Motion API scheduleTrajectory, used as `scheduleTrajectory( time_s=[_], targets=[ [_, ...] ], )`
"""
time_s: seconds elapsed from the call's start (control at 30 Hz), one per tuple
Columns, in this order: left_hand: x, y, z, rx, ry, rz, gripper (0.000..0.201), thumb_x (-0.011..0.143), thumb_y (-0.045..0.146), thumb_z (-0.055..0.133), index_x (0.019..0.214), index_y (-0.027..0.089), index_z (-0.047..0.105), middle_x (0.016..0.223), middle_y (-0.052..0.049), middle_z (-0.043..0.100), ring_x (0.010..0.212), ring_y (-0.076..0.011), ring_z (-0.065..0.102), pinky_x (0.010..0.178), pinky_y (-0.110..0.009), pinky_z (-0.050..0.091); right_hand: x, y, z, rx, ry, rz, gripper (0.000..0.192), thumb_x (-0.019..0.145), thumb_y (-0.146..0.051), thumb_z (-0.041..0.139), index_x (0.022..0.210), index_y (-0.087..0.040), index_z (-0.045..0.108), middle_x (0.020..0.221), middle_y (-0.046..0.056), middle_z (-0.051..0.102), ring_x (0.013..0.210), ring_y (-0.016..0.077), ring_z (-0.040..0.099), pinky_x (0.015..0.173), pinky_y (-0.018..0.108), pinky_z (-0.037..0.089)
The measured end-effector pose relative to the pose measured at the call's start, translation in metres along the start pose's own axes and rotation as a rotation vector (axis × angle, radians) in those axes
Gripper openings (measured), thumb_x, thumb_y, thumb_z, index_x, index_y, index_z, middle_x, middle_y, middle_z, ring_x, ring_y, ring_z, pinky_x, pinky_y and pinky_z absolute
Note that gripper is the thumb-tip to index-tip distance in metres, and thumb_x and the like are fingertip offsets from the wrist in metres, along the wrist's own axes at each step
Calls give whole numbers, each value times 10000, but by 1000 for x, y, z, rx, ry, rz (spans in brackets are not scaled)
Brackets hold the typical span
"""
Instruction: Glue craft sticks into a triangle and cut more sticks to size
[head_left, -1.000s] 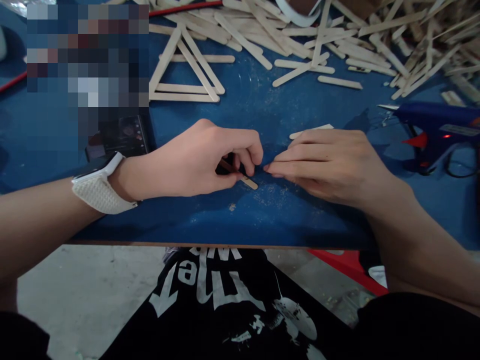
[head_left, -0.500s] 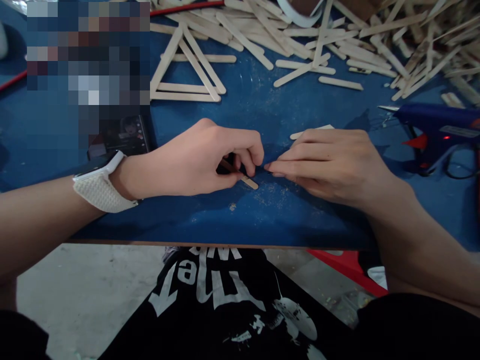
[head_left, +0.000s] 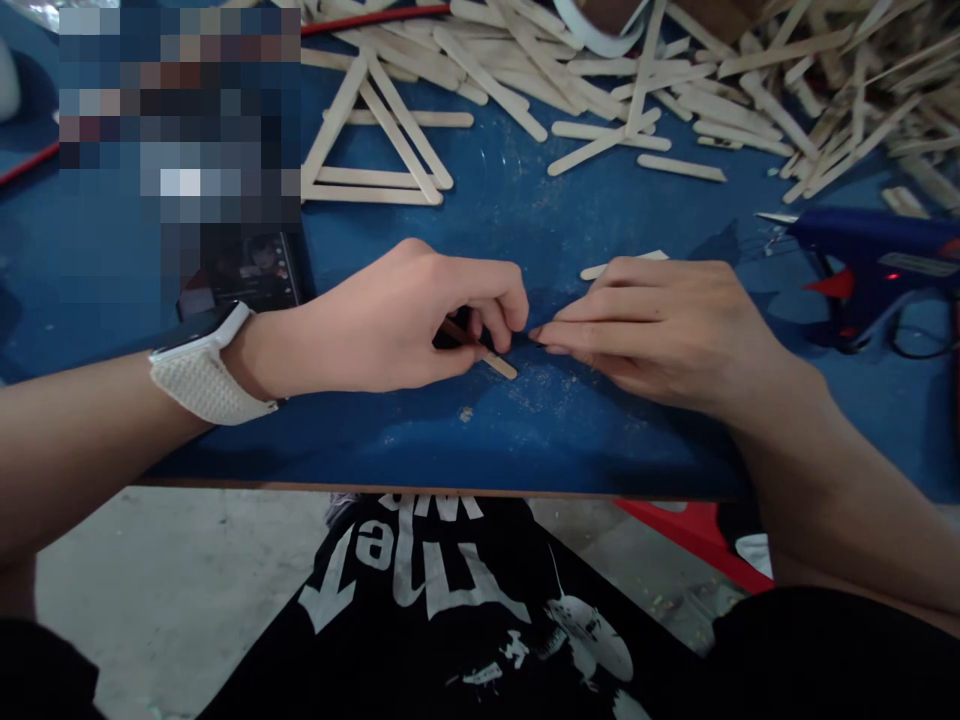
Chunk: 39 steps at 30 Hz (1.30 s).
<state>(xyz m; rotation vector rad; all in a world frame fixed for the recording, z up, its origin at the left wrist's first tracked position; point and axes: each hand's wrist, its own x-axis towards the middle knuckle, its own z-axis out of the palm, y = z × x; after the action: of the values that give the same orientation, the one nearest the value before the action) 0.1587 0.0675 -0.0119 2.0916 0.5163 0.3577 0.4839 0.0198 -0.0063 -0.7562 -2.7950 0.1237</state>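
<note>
Far left: a pixelated patch covers the upper left of the frame; just below it a dark phone [head_left: 251, 272] lies flat on the blue bench [head_left: 525, 440].
Left wrist: a white woven watch band [head_left: 202, 375] wraps the forearm that comes in from the left edge.
Upper left of centre: a triangle of craft sticks [head_left: 375, 140] lies flat on the bench, well apart from both hands.
Left hand: the left hand [head_left: 390, 325] rests on the bench at mid-frame, knuckles up, its fingers [head_left: 495, 300] curled in and pinching a small wooden stick between thumb and fingertips.
Small stick: the small wooden stick [head_left: 495, 362] is at the centre of the frame, tilted, its lower right end poking out from under the left thumb and touching the bench; the rest is hidden inside the grip.
Right hand: the right hand [head_left: 667, 325] lies low over the bench just right of centre, its fingers [head_left: 592, 320] straight and pressed together, tips pointing left and almost meeting the left fingertips. Whether they touch the stick cannot be told.
Behind the right hand: one flat stick [head_left: 600, 269] shows partly above the knuckles.
Top: a loose pile of craft sticks [head_left: 675, 70] spreads across the upper centre and upper right.
Far right: a blue glue gun [head_left: 877, 250] lies on the bench, nozzle pointing left.
</note>
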Motion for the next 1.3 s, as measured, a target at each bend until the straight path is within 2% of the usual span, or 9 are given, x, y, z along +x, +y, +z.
scheduleTrajectory(
  time_s=[0.2, 0.53, 0.73, 0.9, 1.17, 1.3],
  targets=[
    [1, 2, -1, 2, -11, 2, 251, 1067, 112, 690, 1261, 211, 816, 1182, -44, 941, 1031, -188, 900, 904, -269, 664, 0, 1, 0, -8, -17, 5, 251, 1232, -211, 700, 1370, -315, 882, 1212, 0, 929, 1021, 210, 809, 785, 348, 611],
    [0, 0, 1, -35, 21, 22, 275, 1021, 77, 700, 1203, 244, 821, 1155, -32, 952, 1027, -191, 916, 895, -266, 673, -3, 3, 4, 11, -11, -9, 296, 1222, -203, 694, 1418, -321, 882, 1166, 14, 928, 1008, 223, 825, 851, 380, 681],
    [1, 0, 1, -64, 15, 25, 247, 1026, 75, 692, 1173, 230, 815, 1166, -31, 950, 1023, -176, 908, 912, -260, 673, 3, 3, 12, -29, 57, -85, 239, 1243, -199, 664, 1286, -288, 881, 1045, -1, 889, 926, 205, 765, 769, 346, 618],
    [1, -1, 0, -57, 9, 57, 222, 1053, 76, 692, 1186, 197, 822, 1167, -52, 942, 1034, -178, 896, 902, -272, 671, 8, 2, 16, -81, 111, -115, 204, 1227, -177, 692, 1206, -277, 869, 1035, -27, 890, 807, 183, 668, 694, 349, 561],
    [2, -6, 3, -77, 45, 100, 223, 1022, 42, 744, 1129, 214, 837, 1112, -42, 951, 1004, -182, 934, 884, -231, 700, 10, 0, 21, -52, 125, -101, 148, 1212, -195, 753, 1214, -254, 889, 1009, -4, 904, 810, 172, 724, 709, 346, 591],
    [2, -8, 4, -75, 66, 103, 202, 1021, 57, 760, 1097, 224, 846, 1071, -18, 952, 971, -176, 932, 881, -232, 724, 16, -6, 21, -47, 79, -79, 164, 1210, -186, 747, 1234, -260, 891, 995, -1, 892, 828, 178, 723, 716, 341, 577]
  ],
)
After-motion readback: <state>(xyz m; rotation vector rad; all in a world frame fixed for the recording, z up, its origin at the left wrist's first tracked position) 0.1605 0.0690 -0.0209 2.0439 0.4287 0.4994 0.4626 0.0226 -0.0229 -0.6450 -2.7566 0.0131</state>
